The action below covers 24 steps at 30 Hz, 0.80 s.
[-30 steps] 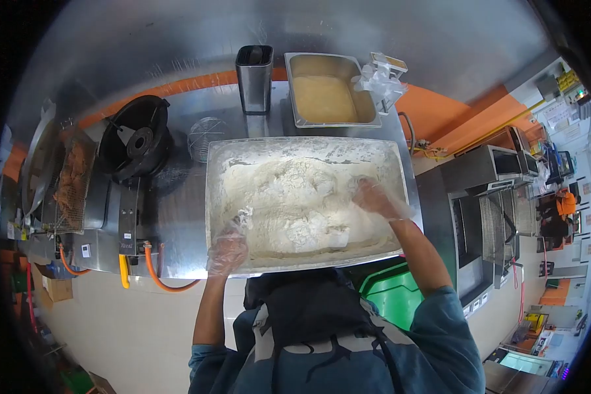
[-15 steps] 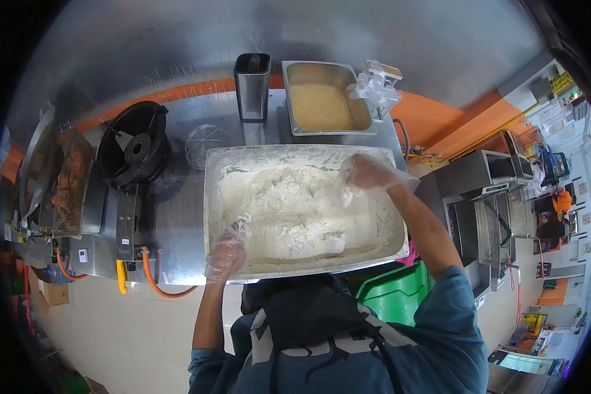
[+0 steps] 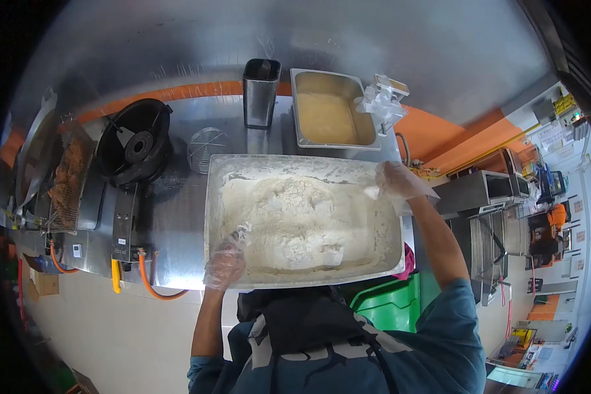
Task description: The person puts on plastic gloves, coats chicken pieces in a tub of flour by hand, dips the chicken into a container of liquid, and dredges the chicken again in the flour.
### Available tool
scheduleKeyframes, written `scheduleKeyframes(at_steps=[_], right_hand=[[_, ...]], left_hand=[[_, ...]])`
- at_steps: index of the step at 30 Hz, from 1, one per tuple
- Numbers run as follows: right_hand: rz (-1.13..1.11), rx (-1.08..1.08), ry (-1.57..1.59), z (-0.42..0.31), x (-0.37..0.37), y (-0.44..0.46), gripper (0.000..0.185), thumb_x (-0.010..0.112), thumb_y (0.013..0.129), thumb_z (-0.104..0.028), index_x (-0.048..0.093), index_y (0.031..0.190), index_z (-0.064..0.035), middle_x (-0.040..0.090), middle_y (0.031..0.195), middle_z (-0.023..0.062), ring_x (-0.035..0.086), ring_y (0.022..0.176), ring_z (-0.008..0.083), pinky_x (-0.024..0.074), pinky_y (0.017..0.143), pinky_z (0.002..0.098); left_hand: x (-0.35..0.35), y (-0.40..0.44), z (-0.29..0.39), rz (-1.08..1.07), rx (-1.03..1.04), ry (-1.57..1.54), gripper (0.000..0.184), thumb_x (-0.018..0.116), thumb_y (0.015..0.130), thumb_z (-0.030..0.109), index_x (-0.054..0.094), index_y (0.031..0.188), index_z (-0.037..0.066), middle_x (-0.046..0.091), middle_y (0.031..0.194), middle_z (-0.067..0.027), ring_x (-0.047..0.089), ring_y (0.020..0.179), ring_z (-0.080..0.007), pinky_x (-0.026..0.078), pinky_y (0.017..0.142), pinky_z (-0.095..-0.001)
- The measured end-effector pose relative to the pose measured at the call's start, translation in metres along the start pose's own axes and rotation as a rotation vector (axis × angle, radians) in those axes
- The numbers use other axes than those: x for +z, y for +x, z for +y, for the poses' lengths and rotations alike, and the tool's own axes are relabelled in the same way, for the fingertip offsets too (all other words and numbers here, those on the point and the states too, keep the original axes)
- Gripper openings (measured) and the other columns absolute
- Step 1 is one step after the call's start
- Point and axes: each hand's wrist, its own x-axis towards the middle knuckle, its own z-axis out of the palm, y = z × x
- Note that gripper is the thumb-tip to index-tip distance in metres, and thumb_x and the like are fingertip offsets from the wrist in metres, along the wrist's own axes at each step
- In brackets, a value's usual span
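Powder (image 3: 295,220), white like flour, lies heaped in the big tub (image 3: 276,159) on the shiny worktop (image 3: 177,246). The left hand (image 3: 226,261) is at the tub's near left side, and the right hand (image 3: 399,180) is at its far right corner, both in thin clear gloves (image 3: 427,190). I can't tell whether either hand's fingers hold anything. To do this well, I'd move gently and low, so no powder puffs over the side.

powder (image 3: 289,220) lies in the tray (image 3: 322,167), right of the burner (image 3: 140,148).
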Motion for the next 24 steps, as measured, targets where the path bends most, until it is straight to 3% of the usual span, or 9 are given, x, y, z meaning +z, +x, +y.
scheduleKeyframes(at_steps=[1,3,5,8,11,15,18,21,24], right_hand=[[0.025,0.076,0.365,0.004,-0.009,0.006,0.015,0.054,0.070,-0.016,0.059,0.077,-0.0039,0.059,0.076,0.0086,0.056,0.073,0.0213,0.0426,0.070,0.0330],[-0.020,0.136,0.623,0.009,-0.040,0.023,0.016,0.056,0.069,-0.015,0.058,0.077,-0.0011,0.059,0.075,0.0093,0.056,0.071,0.0208,0.0430,0.068,0.0323],[-0.106,0.175,0.532,0.008,-0.094,0.046,0.018,0.056,0.068,-0.015,0.058,0.077,0.0005,0.059,0.074,0.0097,0.056,0.071,0.0204,0.0431,0.067,0.0318],[-0.063,0.443,0.835,0.007,-0.159,0.080,0.016,0.057,0.067,-0.013,0.057,0.076,0.0002,0.058,0.073,0.0099,0.056,0.070,0.0210,0.0429,0.065,0.0312],[0.071,0.109,0.519,0.053,-0.105,0.129,0.017,0.057,0.067,-0.013,0.058,0.077,0.0001,0.058,0.074,0.0137,0.056,0.072,0.0241,0.0433,0.065,0.0323],[0.207,-0.099,0.129,0.048,-0.103,0.181,0.012,0.053,0.068,-0.014,0.057,0.072,-0.0030,0.058,0.077,0.0146,0.056,0.074,0.0289,0.0425,0.065,0.0368],[0.151,0.398,0.677,0.038,-0.039,0.228,0.015,0.050,0.070,-0.016,0.058,0.071,-0.0026,0.058,0.078,0.0168,0.056,0.075,0.0312,0.0435,0.066,0.0398],[0.084,0.406,0.640,0.035,0.055,0.246,0.019,0.048,0.071,-0.018,0.058,0.074,-0.0017,0.058,0.079,0.0188,0.056,0.076,0.0332,0.0439,0.069,0.0416],[-0.060,0.468,0.646,0.020,0.080,0.237,0.023,0.046,0.073,-0.019,0.059,0.078,0.0001,0.058,0.081,0.0200,0.056,0.080,0.0335,0.0440,0.072,0.0403]], left_hand=[[0.035,-0.003,-0.020,0.129,0.118,0.110,0.020,0.045,0.072,0.020,0.054,0.080,0.004,0.056,0.077,-0.0176,0.057,0.067,-0.0329,0.047,0.060,-0.0407],[0.039,0.000,-0.025,0.177,0.161,0.096,0.025,0.047,0.071,0.018,0.052,0.089,0.002,0.055,0.084,-0.0180,0.055,0.073,-0.0324,0.046,0.064,-0.0397],[-0.001,0.001,-0.002,0.016,0.017,-0.161,0.041,0.049,0.068,0.014,0.047,0.107,-0.001,0.052,0.098,-0.0190,0.052,0.086,-0.0317,0.044,0.073,-0.0377],[-0.012,0.001,0.006,0.033,-0.044,-0.161,0.043,0.049,0.066,0.010,0.046,0.107,-0.002,0.052,0.100,-0.0195,0.051,0.089,-0.0331,0.043,0.076,-0.0383],[-0.013,0.004,0.009,0.068,0.013,-0.112,0.046,0.050,0.065,0.009,0.046,0.110,0.000,0.051,0.102,-0.0184,0.051,0.091,-0.0329,0.043,0.077,-0.0382],[-0.013,0.003,0.011,0.196,0.116,-0.031,0.039,0.052,0.064,0.011,0.050,0.101,0.001,0.053,0.092,-0.0189,0.055,0.071,-0.0329,0.047,0.061,-0.0400],[0.016,-0.008,0.000,0.185,0.067,0.098,0.039,0.055,0.061,0.012,0.052,0.099,0.004,0.054,0.091,-0.0169,0.055,0.069,-0.0310,0.047,0.059,-0.0390],[0.043,-0.019,-0.015,0.299,0.079,0.264,0.036,0.057,0.059,0.013,0.054,0.094,0.007,0.055,0.086,-0.0139,0.055,0.068,-0.0280,0.047,0.058,-0.0374],[0.004,-0.003,0.007,0.300,0.008,-0.034,0.030,0.058,0.060,0.013,0.055,0.090,0.008,0.056,0.081,-0.0114,0.055,0.069,-0.0254,0.047,0.058,-0.0357]])
